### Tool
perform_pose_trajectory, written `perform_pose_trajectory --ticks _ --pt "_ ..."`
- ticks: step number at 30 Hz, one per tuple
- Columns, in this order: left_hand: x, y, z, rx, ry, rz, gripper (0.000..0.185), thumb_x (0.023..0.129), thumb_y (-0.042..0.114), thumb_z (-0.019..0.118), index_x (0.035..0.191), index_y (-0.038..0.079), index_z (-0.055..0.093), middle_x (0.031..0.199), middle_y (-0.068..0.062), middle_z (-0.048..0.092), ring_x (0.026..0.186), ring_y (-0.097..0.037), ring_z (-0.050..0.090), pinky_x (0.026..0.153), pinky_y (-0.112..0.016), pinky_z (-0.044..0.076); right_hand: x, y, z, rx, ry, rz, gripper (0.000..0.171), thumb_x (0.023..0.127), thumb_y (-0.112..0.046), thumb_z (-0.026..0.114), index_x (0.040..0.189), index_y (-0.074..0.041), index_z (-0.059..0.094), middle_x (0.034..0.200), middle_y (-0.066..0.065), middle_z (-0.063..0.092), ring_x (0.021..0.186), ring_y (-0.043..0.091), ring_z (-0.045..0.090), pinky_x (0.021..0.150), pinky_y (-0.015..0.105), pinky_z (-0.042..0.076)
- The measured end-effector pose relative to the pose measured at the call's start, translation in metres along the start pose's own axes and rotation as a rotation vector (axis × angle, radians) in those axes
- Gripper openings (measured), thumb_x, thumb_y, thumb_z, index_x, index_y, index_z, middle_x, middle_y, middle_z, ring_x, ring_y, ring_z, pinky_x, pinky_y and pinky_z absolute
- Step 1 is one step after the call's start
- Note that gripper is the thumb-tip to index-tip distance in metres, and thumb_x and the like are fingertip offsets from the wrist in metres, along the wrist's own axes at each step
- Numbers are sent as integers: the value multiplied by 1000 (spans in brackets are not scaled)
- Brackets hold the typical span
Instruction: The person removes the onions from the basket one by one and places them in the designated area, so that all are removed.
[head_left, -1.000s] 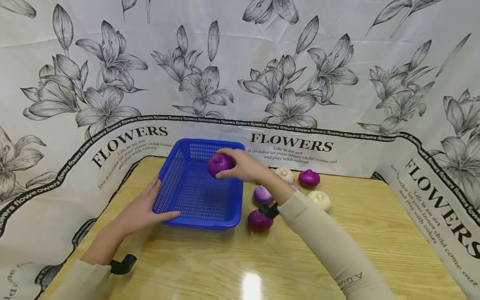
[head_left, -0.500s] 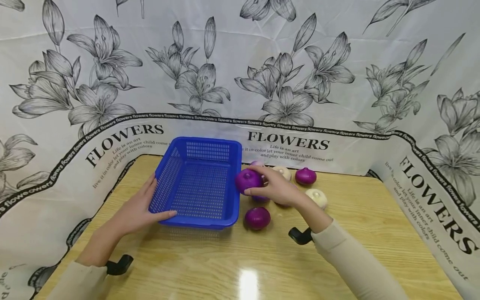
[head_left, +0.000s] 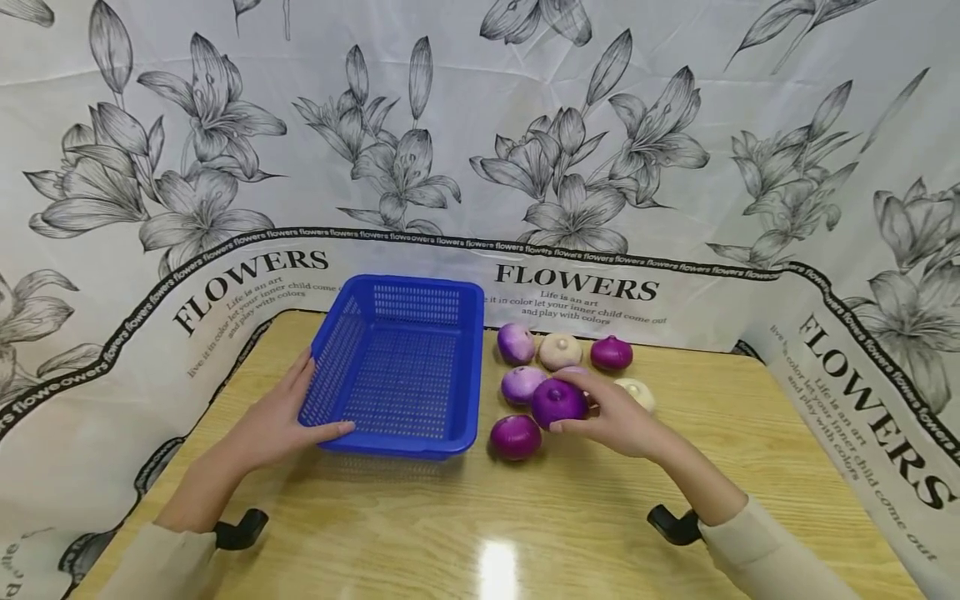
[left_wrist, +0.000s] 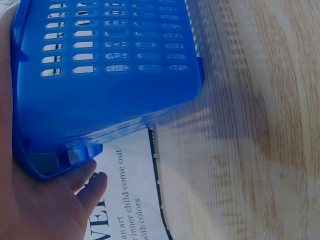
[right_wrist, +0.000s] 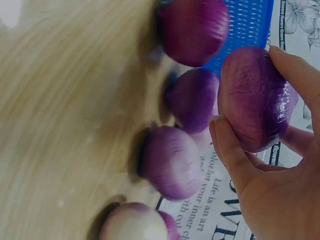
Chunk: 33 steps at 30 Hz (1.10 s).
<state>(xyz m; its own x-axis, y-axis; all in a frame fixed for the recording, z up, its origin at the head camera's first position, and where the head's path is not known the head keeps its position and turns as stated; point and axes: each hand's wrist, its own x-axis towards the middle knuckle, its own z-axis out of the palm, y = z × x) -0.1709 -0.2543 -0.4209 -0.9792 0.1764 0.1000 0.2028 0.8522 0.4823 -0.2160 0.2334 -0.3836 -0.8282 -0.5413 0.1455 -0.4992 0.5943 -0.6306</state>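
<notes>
My right hand (head_left: 618, 417) holds a dark purple onion (head_left: 558, 403) between thumb and fingers, over the group of onions right of the basket. In the right wrist view the onion (right_wrist: 252, 100) shows above several others, gripped from one side. My left hand (head_left: 270, 427) grips the blue plastic basket (head_left: 482, 367) at its left front corner, thumb laid over the rim and fingers along the outer side. Nothing lies in the basket. The left wrist view shows fingertips (left_wrist: 92, 192) beneath the rim of the basket (left_wrist: 115, 100).
Around the held onion lie a dark purple onion (head_left: 516, 437), two pale purple onions (head_left: 523, 385), a white onion (head_left: 560, 352), another white onion (head_left: 636, 395) and a purple one (head_left: 611, 353). A flower-printed cloth (head_left: 420, 200) encloses the wooden table (head_left: 600, 533) at back and sides.
My right hand has carried the purple onion from over the basket out to the right, above the other onions. The left hand keeps its grip on the basket.
</notes>
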Motion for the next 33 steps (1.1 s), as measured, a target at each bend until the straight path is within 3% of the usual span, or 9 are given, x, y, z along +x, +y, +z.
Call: perform_pose_trajectory --ticks 6,9,13,20,26,30,33 --pt "-2 0 -1 -3 -1 6 126 85 72 68 164 4 -2 171 -15 -5 150 -54 17 111 -75 26 -20 11 0 -59 -45 92 79 86 -41 83 148 -4 51 130 21 64 107 31 67 89 48 57" --pt "-2 1 -1 2 -5 0 126 85 73 67 164 3 -2 171 -15 -5 149 -56 18 111 -75 26 -28 18 0 -64 -78 123 81 86 -44 82 149 -3 51 133 23 62 113 34 65 94 53 55" --pt "-3 0 0 13 -5 1 126 85 73 66 164 4 -3 171 -15 -6 149 -56 18 110 -75 27 -35 28 6 -43 -120 88 75 88 -42 81 146 -3 54 135 20 61 119 37 62 99 58 50" --pt "-4 0 -2 18 -13 -7 126 85 74 65 164 4 -4 171 -15 -7 148 -57 20 108 -76 30 -39 44 17 -29 -168 35 70 92 -41 77 145 -3 52 130 12 63 117 30 63 97 48 52" --pt "-1 1 -7 63 -13 -15 125 86 76 61 164 6 -6 171 -16 -7 147 -57 22 106 -75 33 -36 41 12 -48 -154 15 75 92 -41 77 149 -1 47 132 15 60 120 33 60 99 53 50" --pt "-3 1 -9 55 -11 -13 116 92 73 56 164 7 -6 171 -16 -7 142 -59 30 100 -76 39 -42 30 -1 -52 -193 69 86 92 -42 76 155 2 37 139 26 51 115 33 59 93 51 54" --pt "-7 -2 -14 20 28 -11 104 98 65 52 165 10 -5 172 -15 -6 140 -58 36 95 -75 43 -50 22 -16 -76 -195 95 87 94 -43 74 156 3 33 145 31 44 114 37 60 90 51 56"
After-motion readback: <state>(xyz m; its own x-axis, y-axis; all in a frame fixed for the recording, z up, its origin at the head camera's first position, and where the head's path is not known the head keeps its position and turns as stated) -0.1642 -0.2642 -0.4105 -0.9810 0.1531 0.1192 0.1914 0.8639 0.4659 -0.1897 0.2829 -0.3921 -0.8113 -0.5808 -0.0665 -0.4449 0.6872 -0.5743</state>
